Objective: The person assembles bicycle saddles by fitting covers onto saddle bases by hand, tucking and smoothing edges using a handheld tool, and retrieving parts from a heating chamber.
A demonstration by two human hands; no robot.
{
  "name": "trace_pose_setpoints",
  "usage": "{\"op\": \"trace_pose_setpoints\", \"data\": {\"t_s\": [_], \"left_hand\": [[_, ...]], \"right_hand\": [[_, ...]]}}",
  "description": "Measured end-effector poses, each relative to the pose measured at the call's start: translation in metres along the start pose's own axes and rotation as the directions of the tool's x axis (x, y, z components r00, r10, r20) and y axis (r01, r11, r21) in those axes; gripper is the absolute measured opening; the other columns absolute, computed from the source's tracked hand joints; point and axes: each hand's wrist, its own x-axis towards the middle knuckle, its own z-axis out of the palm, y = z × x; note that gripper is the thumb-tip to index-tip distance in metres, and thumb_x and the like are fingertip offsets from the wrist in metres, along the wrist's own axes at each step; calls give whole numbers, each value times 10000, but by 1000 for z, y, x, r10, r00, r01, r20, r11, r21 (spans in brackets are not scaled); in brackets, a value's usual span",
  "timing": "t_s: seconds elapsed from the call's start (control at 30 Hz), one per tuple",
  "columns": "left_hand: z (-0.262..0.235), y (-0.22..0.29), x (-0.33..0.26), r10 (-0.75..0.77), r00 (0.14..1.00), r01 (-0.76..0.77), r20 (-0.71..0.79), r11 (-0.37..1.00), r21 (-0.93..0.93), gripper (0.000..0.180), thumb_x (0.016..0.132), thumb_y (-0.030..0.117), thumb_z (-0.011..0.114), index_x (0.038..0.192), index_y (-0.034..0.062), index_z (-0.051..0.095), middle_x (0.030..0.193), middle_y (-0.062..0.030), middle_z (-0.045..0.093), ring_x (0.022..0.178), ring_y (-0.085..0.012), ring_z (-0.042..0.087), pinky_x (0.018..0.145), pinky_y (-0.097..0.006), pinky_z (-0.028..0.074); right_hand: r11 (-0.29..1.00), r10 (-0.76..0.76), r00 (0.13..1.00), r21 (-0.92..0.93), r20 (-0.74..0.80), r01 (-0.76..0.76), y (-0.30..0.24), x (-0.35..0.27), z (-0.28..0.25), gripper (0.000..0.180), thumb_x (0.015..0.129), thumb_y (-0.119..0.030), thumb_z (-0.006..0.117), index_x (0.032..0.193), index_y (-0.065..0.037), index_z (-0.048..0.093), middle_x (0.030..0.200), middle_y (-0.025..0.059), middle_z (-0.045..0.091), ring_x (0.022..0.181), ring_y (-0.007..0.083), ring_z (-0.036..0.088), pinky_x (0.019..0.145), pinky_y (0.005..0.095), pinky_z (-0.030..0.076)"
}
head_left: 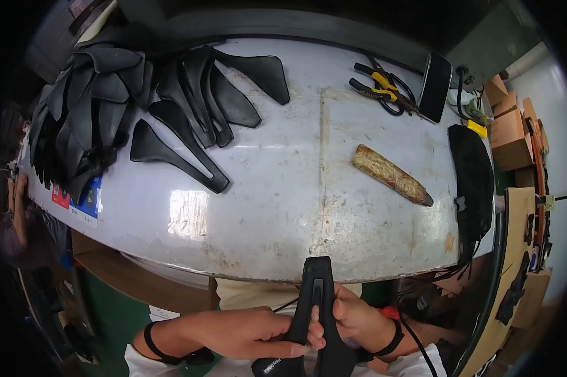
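A black bicycle saddle [319, 276] with a long slot down its middle is between my hands, at the table's near edge. Its narrow nose points away from me, and the wide end lies low by my lap. My left hand [255, 333] grips it from the left, thumb along its surface. From the right, my right hand [356, 317] is closed around the side, with some fingertips showing through the slot. Similar black saddle pieces [180, 157] lie on the table [271, 213] beyond, and more are heaped [85, 107] at the far left.
On the table's right side lies a tape-wrapped tool [390, 173] with a dark tip. Behind it are yellow-and-black pliers [374, 88], scissors and a phone [434, 88]. A black pouch [472, 182] lines the right edge. Cardboard boxes [513, 138] stand to the right.
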Motion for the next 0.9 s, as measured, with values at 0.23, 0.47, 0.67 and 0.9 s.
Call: {"op": "trace_pose_setpoints", "data": {"t_s": [0.23,0.47,0.67,0.9], "left_hand": [[3,2,-3,-125,992,125,-5,989,82,363,1097,389,521,1278,86,602,625,-16,461,576,-159,469,574,-347,383],[3,7,1,-73,996,78,-44,990,121,296,1064,340,619,1076,44,620,626,-41,513,536,-166,469,524,-348,372],[4,-1,-2,-5,995,12,-95,997,78,340,1042,317,663,894,20,587,587,-60,500,496,-187,452,490,-363,343],[5,-3,0,49,993,-41,-110,996,77,324,1028,267,689,865,7,587,579,-52,502,489,-174,448,480,-355,333]], "right_hand": [[884,-115,931,-463,-346,-62,-18,1,47,308,1096,-241,544,1137,53,627,952,139,723,835,223,727,730,350,600],[699,-154,956,-711,-251,-74,-25,-9,49,229,1076,-179,586,1111,34,663,892,72,727,751,134,692,664,262,539],[206,-113,994,-978,11,34,-19,-24,26,184,1018,-167,679,975,12,673,686,32,614,586,97,521,525,316,395],[431,242,969,-890,-44,-148,-27,-28,16,222,982,-177,727,861,-23,621,740,23,580,655,190,522,596,351,388]]}}
